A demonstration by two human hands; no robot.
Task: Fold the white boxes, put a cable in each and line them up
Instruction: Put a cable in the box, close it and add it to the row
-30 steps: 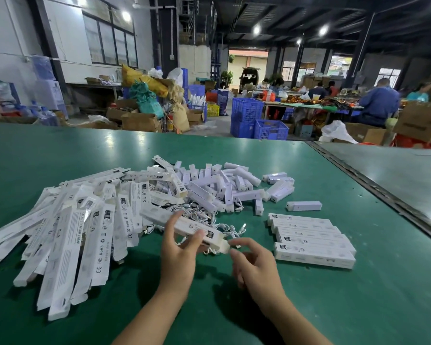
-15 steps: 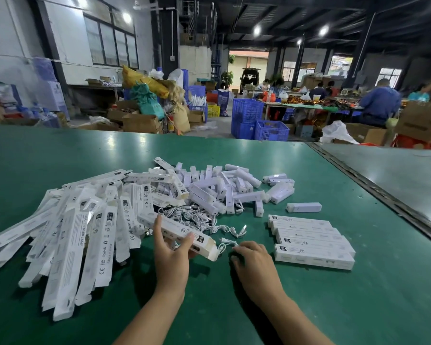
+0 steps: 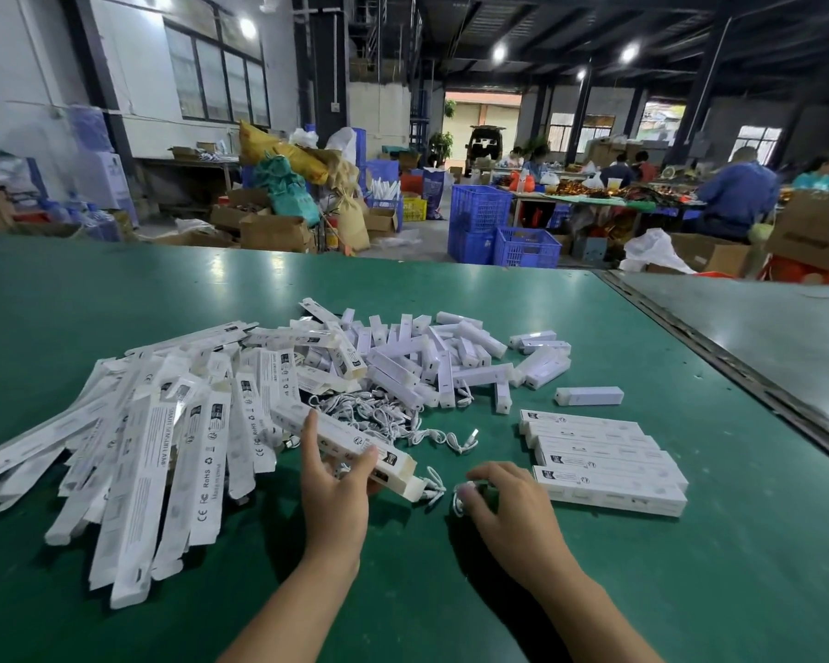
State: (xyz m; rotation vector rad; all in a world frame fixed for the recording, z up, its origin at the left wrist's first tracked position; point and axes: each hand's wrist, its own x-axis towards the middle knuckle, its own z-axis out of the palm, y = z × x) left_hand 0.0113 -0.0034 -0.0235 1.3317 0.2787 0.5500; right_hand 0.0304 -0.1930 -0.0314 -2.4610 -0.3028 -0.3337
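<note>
- The left hand grips a long, narrow white cardboard box, already folded into a tube. The forefinger lies along its far side and the thumb presses its near side.
- This box is held just above the green table top. Its long axis is slanted, from the far left down to the near right.
- Its near-right end looks open, with a cream flap showing, and it faces the right hand.
- The right hand is curled low on the table, its fingertips closed around a small coiled white cable. How firmly it holds the coil cannot be told.
- That coil lies just beside the box's open end, to its right and a little nearer the person. The right hand is plainly the nearer one to feed it in.
- Judgement: the next move depends on lining the coil up with the slanted axis and sliding it leftward and away into the mouth, while the left hand steadies the tube.
- A row of filled white boxes lies side by side just right of the right hand, long axes running across the table. The finished box probably joins its near edge.
- A heap of flat unfolded white box blanks lies to the left, and a tangle of loose white cables lies beyond the held box.
</note>
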